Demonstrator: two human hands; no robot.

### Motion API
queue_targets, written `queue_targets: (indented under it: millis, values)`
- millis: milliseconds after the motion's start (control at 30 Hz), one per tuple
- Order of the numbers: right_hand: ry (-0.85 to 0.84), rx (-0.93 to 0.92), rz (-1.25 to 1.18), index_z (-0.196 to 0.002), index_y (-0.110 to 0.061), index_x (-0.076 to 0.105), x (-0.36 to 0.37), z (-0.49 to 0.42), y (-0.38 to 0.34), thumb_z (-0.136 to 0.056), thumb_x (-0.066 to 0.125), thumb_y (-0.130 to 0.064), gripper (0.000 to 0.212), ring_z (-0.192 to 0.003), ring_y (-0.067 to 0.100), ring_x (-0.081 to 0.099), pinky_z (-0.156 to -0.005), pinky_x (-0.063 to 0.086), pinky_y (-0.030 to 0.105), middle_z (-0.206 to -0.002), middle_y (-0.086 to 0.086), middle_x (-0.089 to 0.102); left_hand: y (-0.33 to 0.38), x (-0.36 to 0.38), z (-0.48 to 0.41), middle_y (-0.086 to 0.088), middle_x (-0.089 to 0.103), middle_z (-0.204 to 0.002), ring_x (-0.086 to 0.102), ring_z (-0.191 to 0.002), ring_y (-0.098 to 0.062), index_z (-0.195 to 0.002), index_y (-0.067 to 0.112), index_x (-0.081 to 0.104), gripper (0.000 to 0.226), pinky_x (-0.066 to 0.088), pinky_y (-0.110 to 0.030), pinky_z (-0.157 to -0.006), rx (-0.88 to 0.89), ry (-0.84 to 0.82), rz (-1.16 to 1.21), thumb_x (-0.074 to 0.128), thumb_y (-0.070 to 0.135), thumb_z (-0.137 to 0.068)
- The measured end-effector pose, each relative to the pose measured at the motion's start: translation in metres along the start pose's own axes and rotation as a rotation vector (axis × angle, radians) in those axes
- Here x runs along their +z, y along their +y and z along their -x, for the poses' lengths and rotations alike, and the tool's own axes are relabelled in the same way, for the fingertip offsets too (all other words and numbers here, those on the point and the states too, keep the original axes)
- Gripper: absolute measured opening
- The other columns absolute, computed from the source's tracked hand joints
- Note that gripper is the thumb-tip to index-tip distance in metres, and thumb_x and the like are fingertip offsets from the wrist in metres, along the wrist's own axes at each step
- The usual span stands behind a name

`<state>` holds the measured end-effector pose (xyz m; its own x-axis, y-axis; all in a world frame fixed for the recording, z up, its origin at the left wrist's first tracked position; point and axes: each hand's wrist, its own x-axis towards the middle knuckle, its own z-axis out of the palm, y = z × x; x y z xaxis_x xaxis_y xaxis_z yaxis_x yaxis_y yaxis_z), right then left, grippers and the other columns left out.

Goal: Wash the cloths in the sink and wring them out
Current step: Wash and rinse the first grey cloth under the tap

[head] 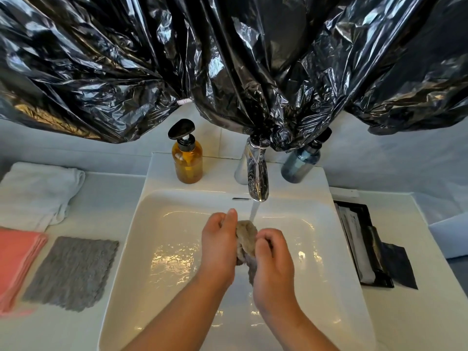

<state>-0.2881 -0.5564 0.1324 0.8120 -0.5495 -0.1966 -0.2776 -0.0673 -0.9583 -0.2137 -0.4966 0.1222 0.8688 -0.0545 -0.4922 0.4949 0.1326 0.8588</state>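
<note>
A wet, bunched grey-brown cloth [247, 236] is squeezed between my two hands over the white sink [141, 224]. My left hand [219, 245] grips its left side, and my right hand [273, 259] curls round its right side. Water runs from the chrome tap [255, 173] onto the top of the cloth. Shallow water lies in the basin. On the counter at the left lie a flat grey cloth [72, 273], a stack of pink cloths [16, 264] and a folded white cloth [38, 191].
An amber pump bottle [187, 158] stands behind the basin on the left, a blue-grey bottle [301, 163] on the right. Black plastic sheeting [228, 59] hangs over the wall above. A black tray with packets [364, 247] sits on the right counter.
</note>
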Motion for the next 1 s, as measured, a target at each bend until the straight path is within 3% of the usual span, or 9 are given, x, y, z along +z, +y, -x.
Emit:
queue_targets:
  millis: [100, 200, 300, 400, 533, 633, 733, 867, 1000]
  values:
    - [0.075, -0.041, 0.159, -0.082, -0.029, 0.053, 0.008, -0.005, 0.0, -0.103, 0.042, -0.034, 0.024, -0.067, 0.008, 0.058, -0.058, 0.055, 0.037, -0.074, -0.01, 0.06, 0.002, 0.007, 0.001, -0.007, 0.051, -0.068, 0.051, -0.064, -0.019, -0.079, 0.003, 0.049, 0.031, 0.047, -0.041, -0.062, 0.142, -0.007, -0.161, 0.052, 0.024, -0.101]
    - [0.087, -0.001, 0.176, -0.073, -0.023, 0.052, 0.009, -0.024, -0.011, -0.103, 0.047, -0.028, 0.031, -0.055, 0.007, 0.052, -0.056, 0.048, 0.04, -0.062, -0.005, 0.056, 0.004, 0.008, 0.005, 0.007, 0.046, -0.052, 0.044, -0.051, -0.011, -0.069, 0.008, 0.043, 0.031, 0.039, -0.026, -0.049, 0.172, -0.087, -0.228, 0.046, 0.01, -0.099]
    - [0.025, 0.117, 0.216, -0.068, -0.018, 0.051, 0.005, -0.053, -0.018, -0.103, 0.05, -0.033, 0.038, -0.053, 0.017, 0.051, -0.048, 0.041, 0.032, -0.06, 0.0, 0.052, 0.002, 0.004, 0.012, -0.006, 0.052, -0.052, 0.053, -0.045, -0.022, -0.073, 0.0, 0.047, 0.032, 0.043, -0.027, -0.04, 0.134, -0.204, -0.154, 0.042, 0.012, -0.102]
    - [-0.06, 0.293, 0.126, -0.066, -0.018, 0.051, -0.003, -0.063, -0.014, -0.098, 0.051, -0.03, 0.034, -0.049, 0.025, 0.053, -0.04, 0.038, 0.026, -0.064, 0.007, 0.052, -0.003, -0.003, 0.019, -0.014, 0.056, -0.061, 0.06, -0.053, -0.032, -0.073, 0.005, 0.05, 0.03, 0.05, -0.038, -0.049, 0.117, -0.279, -0.124, 0.05, 0.026, -0.094]
    - [-0.113, 0.307, 0.003, -0.095, -0.014, 0.061, -0.007, -0.038, -0.007, -0.104, 0.039, -0.027, 0.027, -0.054, 0.026, 0.058, -0.04, 0.04, 0.028, -0.082, 0.025, 0.063, -0.005, -0.006, 0.007, -0.003, 0.056, -0.065, 0.063, -0.063, -0.017, -0.075, 0.011, 0.054, 0.027, 0.05, -0.03, -0.053, 0.048, -0.039, -0.079, 0.058, 0.023, -0.099]
    - [-0.163, 0.183, 0.075, -0.087, -0.016, 0.053, -0.003, -0.011, -0.003, -0.106, 0.037, -0.034, 0.031, -0.052, 0.011, 0.054, -0.041, 0.04, 0.021, -0.078, 0.01, 0.059, -0.002, -0.01, -0.009, -0.003, 0.047, -0.06, 0.053, -0.06, -0.023, -0.069, 0.014, 0.045, 0.033, 0.045, -0.038, -0.059, -0.013, -0.008, -0.057, 0.059, 0.024, -0.097]
    - [-0.102, 0.085, 0.158, -0.083, -0.027, 0.05, 0.005, -0.002, 0.003, -0.105, 0.041, -0.033, 0.024, -0.057, 0.006, 0.056, -0.046, 0.042, 0.015, -0.076, -0.004, 0.057, -0.002, -0.005, -0.013, -0.001, 0.04, -0.058, 0.043, -0.058, -0.021, -0.067, 0.014, 0.041, 0.034, 0.04, -0.034, -0.057, 0.019, -0.072, -0.17, 0.055, 0.02, -0.097]
    - [0.052, 0.084, 0.162, -0.071, -0.027, 0.05, 0.012, -0.022, 0.001, -0.103, 0.043, -0.037, 0.035, -0.054, 0.007, 0.055, -0.05, 0.046, 0.027, -0.061, -0.004, 0.054, -0.005, 0.001, -0.007, -0.001, 0.059, -0.076, 0.056, -0.071, -0.017, -0.083, 0.013, 0.058, 0.027, 0.051, -0.034, -0.069, 0.079, -0.189, -0.26, 0.046, 0.022, -0.105]
    - [0.031, 0.103, 0.215, -0.066, -0.02, 0.051, 0.006, -0.052, -0.011, -0.103, 0.049, -0.033, 0.039, -0.058, 0.019, 0.055, -0.055, 0.046, 0.032, -0.061, 0.0, 0.054, 0.002, 0.002, 0.006, -0.016, 0.058, -0.057, 0.058, -0.045, -0.022, -0.081, -0.002, 0.058, 0.038, 0.044, -0.026, -0.041, 0.039, -0.283, -0.225, 0.04, 0.02, -0.107]
